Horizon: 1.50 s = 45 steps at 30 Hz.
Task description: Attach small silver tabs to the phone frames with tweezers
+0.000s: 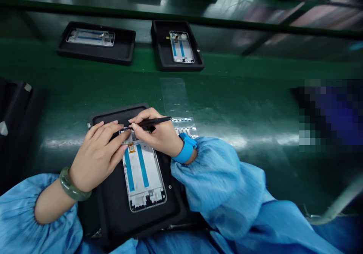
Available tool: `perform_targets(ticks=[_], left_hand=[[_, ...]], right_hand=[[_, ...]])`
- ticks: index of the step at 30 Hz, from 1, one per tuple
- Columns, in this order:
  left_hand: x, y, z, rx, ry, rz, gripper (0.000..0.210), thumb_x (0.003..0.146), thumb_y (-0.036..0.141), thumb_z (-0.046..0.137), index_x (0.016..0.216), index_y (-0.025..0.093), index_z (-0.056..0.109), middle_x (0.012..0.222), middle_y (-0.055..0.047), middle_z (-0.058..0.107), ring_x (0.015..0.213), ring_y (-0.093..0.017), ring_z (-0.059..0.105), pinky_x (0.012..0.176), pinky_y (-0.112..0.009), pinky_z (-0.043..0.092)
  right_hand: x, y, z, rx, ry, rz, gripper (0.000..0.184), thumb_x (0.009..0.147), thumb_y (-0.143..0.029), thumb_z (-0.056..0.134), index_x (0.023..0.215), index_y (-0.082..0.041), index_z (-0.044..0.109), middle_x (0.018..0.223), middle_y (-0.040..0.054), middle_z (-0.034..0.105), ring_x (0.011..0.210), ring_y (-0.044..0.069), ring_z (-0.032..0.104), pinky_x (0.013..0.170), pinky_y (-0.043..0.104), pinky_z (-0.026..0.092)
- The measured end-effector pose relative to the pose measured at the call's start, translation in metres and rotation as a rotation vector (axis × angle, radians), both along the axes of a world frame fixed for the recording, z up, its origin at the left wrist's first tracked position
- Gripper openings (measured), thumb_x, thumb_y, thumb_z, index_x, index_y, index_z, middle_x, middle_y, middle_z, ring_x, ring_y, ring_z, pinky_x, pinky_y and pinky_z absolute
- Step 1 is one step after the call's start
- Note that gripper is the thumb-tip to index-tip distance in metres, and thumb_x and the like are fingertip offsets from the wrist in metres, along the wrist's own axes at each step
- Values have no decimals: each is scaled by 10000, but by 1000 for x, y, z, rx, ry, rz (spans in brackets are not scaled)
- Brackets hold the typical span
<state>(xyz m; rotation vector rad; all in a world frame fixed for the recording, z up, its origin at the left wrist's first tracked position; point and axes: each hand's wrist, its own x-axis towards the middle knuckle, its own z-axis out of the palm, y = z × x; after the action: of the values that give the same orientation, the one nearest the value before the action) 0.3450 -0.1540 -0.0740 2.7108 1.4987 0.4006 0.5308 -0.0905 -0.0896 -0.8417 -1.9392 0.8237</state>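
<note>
A white phone frame [145, 171] with two blue strips and a small orange flex cable [131, 148] lies in a black foam tray [113, 216] before me. My left hand [99, 152] rests over the frame's upper left edge, fingers stretched out, index finger and thumb touching it. Pinched in my right hand [155, 135] are black tweezers [155, 121], their tip pointing left to the frame's top end. The fingers partly cover that end, so the exact contact point is hidden.
Farther back, two black trays [124, 53] [159, 46] each hold another phone frame. A clear plastic strip sheet [176, 95] lies right of my tray on the green bench [241, 106]. Black trays [17, 125] stand at left; a blurred-out dark object [337, 114] is at right.
</note>
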Motion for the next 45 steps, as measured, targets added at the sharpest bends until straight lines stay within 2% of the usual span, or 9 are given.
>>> perform_targets(ticks=[19, 29, 36, 41, 45], left_hand=[[1, 1, -1, 17, 2, -1, 315, 892, 288, 463, 1185, 186, 519, 1190, -88, 563, 1184, -249, 474, 1006, -462, 355], [0, 1, 1, 9, 7, 7, 284, 890, 289, 461, 1137, 169, 538, 1164, -104, 565, 1178, -261, 476, 991, -470, 367], [-1, 1, 0, 15, -4, -2, 336, 887, 284, 472, 1198, 161, 507, 1176, -102, 566, 1181, -256, 477, 996, -466, 367], [2, 0, 2, 3, -9, 3, 326, 885, 287, 470, 1185, 171, 521, 1169, -98, 568, 1174, -256, 480, 998, -467, 365], [2, 1, 4, -10, -3, 4, 312, 874, 268, 475, 1161, 160, 534, 1174, -106, 564, 1166, -260, 481, 995, -470, 371]], right_hand=[[-1, 2, -4, 98, 1, 17, 78, 800, -155, 555, 861, -195, 527, 863, 3, 635, 802, 101, 623, 709, 212, 499], [-6, 6, 7, 160, -148, 69, 48, 824, -164, 514, 863, -185, 530, 847, -1, 631, 779, 96, 606, 690, 204, 473], [-5, 9, 7, 60, -80, 40, 30, 811, -179, 537, 832, -175, 516, 795, -16, 594, 669, 79, 589, 631, 192, 462], [-5, 8, 9, 108, -118, 29, 47, 809, -176, 553, 847, -170, 525, 804, -12, 606, 701, 86, 599, 643, 189, 461], [-12, 6, 13, 30, -120, 26, 31, 826, -179, 518, 853, -185, 505, 792, -21, 582, 676, 80, 594, 653, 196, 481]])
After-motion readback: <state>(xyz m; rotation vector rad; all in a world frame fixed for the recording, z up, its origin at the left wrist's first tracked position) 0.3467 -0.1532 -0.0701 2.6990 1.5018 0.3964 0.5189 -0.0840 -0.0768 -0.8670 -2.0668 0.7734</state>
